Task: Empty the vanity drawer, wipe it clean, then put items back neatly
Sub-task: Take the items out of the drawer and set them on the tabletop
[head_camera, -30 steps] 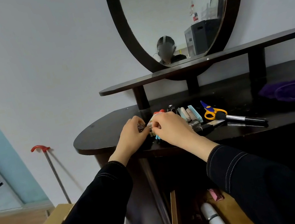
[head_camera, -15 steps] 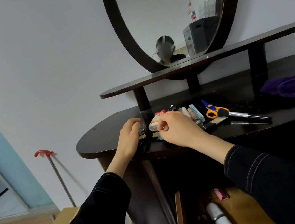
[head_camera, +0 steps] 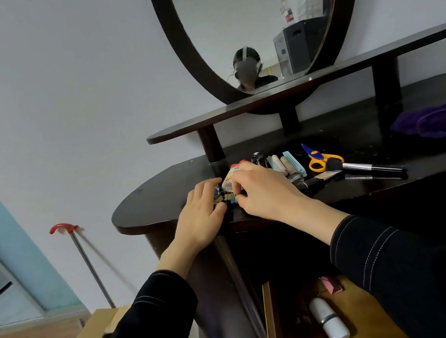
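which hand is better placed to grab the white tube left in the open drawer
Probably right. The right hand and its forearm sit above the drawer, nearly over the white tube; the left hand is further left, beyond the drawer's side wall.

A dark, glossy wooden worktop (head_camera: pixel 160 191) with a rounded left end. Near its front edge lies a cluster of small clips (head_camera: pixel 225 197). Just behind them is a white tube (head_camera: pixel 230 176) with a red cap. To its right is a row of slim tubes (head_camera: pixel 279 163), then a pale blue clip (head_camera: pixel 293 162). Further right lie yellow-handled scissors (head_camera: pixel 318 161). The dark head of a black-handled makeup brush (head_camera: pixel 364 167) rests against them. A crumpled purple cloth (head_camera: pixel 442 121) sits well apart, at the far right.
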A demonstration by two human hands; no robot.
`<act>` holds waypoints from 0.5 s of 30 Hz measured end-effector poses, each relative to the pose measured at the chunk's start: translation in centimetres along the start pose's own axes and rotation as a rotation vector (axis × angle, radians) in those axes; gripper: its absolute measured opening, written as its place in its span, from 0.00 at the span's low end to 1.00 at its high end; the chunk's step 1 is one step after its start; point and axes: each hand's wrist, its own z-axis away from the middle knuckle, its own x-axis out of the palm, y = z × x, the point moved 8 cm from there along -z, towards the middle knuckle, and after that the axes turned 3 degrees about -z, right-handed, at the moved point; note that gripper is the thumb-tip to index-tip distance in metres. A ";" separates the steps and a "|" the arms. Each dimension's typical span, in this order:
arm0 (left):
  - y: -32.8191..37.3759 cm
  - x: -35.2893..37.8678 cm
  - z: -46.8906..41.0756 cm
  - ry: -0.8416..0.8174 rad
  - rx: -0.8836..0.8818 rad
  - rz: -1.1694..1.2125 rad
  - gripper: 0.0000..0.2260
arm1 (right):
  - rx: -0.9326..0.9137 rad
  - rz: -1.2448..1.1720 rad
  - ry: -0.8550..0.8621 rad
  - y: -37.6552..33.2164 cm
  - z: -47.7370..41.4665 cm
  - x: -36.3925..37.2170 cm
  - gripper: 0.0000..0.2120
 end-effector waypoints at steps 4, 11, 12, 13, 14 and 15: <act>0.6 -1.0 1.7 0.154 0.026 -0.004 0.28 | 0.096 -0.058 0.216 0.3 1.6 -1.6 0.03; 2.0 -1.0 9.8 0.423 -0.115 0.319 0.26 | 0.060 -0.457 0.462 0.2 10.0 -4.9 0.07; 2.8 -0.7 11.8 0.503 -0.086 0.298 0.24 | 0.028 -0.494 0.473 0.4 11.9 -4.9 0.07; 3.7 -0.1 13.7 0.548 -0.053 0.282 0.22 | 0.019 -0.503 0.465 1.0 14.0 -4.2 0.06; 4.8 1.1 15.2 0.541 -0.024 0.282 0.19 | 0.042 -0.490 0.441 2.2 16.2 -3.1 0.06; 5.9 2.7 16.5 0.487 0.004 0.291 0.15 | 0.100 -0.461 0.402 3.8 18.3 -1.5 0.06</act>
